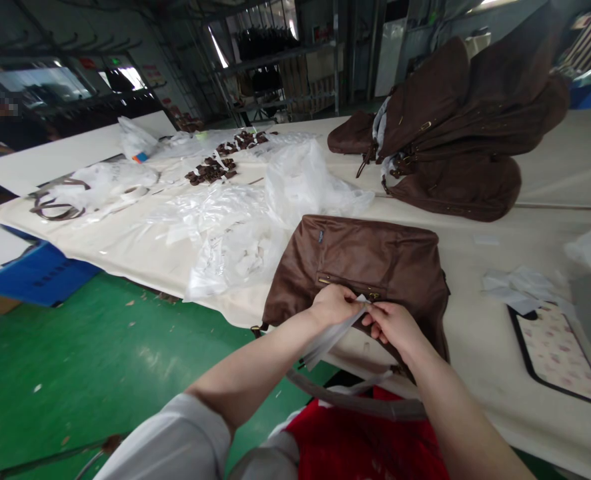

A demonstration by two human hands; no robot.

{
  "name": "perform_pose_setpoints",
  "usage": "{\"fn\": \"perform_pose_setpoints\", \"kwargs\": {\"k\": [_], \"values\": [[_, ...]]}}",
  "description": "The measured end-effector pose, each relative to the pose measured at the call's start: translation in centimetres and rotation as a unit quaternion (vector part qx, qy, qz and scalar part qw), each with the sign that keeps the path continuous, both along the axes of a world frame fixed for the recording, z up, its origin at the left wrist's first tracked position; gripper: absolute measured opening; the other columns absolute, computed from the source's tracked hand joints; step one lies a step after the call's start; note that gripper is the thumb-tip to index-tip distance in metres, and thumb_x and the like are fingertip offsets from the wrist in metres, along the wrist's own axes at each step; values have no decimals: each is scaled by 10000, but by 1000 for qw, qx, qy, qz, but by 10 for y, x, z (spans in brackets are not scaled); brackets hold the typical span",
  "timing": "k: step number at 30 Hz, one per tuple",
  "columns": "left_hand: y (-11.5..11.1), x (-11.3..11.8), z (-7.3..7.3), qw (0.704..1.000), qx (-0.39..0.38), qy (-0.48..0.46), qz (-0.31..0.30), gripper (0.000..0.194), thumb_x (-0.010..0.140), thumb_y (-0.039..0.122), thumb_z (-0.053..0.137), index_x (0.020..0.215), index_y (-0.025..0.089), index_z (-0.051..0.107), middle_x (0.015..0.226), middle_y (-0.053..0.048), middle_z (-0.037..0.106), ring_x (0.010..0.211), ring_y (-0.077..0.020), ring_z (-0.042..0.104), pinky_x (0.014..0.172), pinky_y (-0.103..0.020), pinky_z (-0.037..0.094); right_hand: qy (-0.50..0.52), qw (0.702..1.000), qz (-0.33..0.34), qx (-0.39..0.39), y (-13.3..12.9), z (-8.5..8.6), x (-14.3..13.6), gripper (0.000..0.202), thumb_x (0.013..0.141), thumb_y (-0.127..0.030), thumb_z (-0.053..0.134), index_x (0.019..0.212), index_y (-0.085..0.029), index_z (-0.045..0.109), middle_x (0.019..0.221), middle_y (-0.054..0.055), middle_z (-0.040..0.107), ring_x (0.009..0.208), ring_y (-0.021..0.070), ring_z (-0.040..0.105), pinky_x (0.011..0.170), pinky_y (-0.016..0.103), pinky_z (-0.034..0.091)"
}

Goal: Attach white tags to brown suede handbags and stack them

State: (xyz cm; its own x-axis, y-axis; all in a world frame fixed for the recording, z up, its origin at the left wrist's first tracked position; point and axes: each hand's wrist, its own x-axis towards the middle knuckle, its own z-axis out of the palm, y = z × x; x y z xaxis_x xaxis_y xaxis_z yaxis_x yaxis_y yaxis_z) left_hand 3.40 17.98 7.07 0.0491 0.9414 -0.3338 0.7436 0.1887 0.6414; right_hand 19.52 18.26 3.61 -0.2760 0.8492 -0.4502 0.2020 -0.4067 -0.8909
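Note:
A brown leather bag (375, 250) lies on the cream-covered table in front of me, its zip pull and a small metal-trimmed slot facing up. Over its lower part, my left hand (336, 304) pinches one end of a translucent white strip (333, 339), which hangs down toward my body. My right hand (386, 321) meets it at the same end, thumb and forefinger closed on the strip and the other fingers curled. A wrapped strap (350, 397) of the bag curves below my wrists.
Crumpled clear plastic (245, 250) lies left of the bag. Several brown bags (455, 133) are piled behind it. Small brown pieces (211, 171) sit farther back. At right are white scraps (520, 288) and a patterned board (563, 353). A person (15, 127) is at far left.

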Motion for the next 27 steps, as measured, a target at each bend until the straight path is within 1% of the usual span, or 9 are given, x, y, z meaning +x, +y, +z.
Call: {"fn": "perform_pose_setpoints", "kwargs": {"k": [7, 9, 11, 13, 15, 17, 19, 23, 27], "values": [[-5, 7, -2, 998, 28, 26, 47, 237, 769, 375, 582, 793, 210, 751, 713, -15, 702, 646, -145, 590, 543, -227, 368, -28, 999, 14, 18, -1, -2, -2, 260, 797, -393, 552, 676, -172, 616, 711, 46, 683, 411, 80, 507, 327, 183, 309], [-8, 9, -2, 997, 47, 43, 51, 202, 778, 346, 582, 781, 215, 736, 735, -17, 702, 666, -152, 603, 572, -233, 394, -55, 998, 17, 26, 0, -4, -4, 257, 804, -387, 533, 672, -183, 615, 679, 34, 677, 384, 81, 485, 324, 194, 293], [-14, 12, -2, 991, 99, 82, 41, 170, 795, 299, 569, 753, 208, 706, 759, -24, 689, 706, -164, 610, 627, -248, 430, -81, 996, 21, 39, 1, -7, -5, 247, 810, -366, 516, 662, -195, 615, 578, 8, 641, 353, 89, 458, 330, 208, 278], [-24, 16, -1, 976, 176, 132, -4, 148, 814, 258, 550, 777, 189, 675, 815, -44, 669, 769, -184, 610, 699, -278, 465, -103, 993, 28, 57, 3, -8, -7, 241, 807, -329, 507, 624, -204, 604, 439, -22, 553, 332, 102, 436, 352, 221, 274], [-33, 21, -2, 950, 236, 187, -81, 155, 843, 225, 518, 869, 158, 656, 882, -75, 645, 822, -211, 603, 718, -314, 491, -117, 990, 30, 69, 4, -8, -8, 260, 802, -307, 500, 570, -212, 573, 348, -41, 458, 317, 109, 412, 375, 233, 264], [-41, 24, -5, 921, 259, 244, -158, 204, 873, 190, 481, 990, 117, 632, 924, -103, 625, 844, -234, 597, 663, -333, 511, -123, 989, 29, 71, 6, -7, -8, 286, 807, -322, 488, 547, -217, 544, 330, -46, 424, 313, 113, 402, 385, 242, 253], [-47, 26, -10, 893, 269, 294, -207, 255, 901, 164, 442, 1080, 77, 601, 941, -124, 614, 845, -246, 592, 601, -332, 517, -118, 990, 28, 67, 7, -7, -8, 299, 816, -358, 476, 560, -217, 540, 344, -46, 427, 319, 115, 405, 389, 247, 248], [-50, 28, -19, 869, 280, 322, -249, 296, 937, 175, 394, 1147, 64, 572, 1008, -156, 607, 854, -248, 584, 594, -335, 532, -79, 994, 43, 55, 5, -4, -4, 309, 823, -416, 450, 609, -214, 543, 366, -54, 414, 330, 111, 389, 380, 241, 239], [-48, 27, -14, 883, 257, 305, -246, 299, 934, 166, 390, 1158, 79, 567, 1027, -160, 607, 885, -255, 585, 622, -341, 539, -42, 996, 54, 55, 0, -5, 1, 315, 831, -460, 432, 675, -215, 554, 377, -64, 407, 333, 106, 349, 361, 230, 214]]}}
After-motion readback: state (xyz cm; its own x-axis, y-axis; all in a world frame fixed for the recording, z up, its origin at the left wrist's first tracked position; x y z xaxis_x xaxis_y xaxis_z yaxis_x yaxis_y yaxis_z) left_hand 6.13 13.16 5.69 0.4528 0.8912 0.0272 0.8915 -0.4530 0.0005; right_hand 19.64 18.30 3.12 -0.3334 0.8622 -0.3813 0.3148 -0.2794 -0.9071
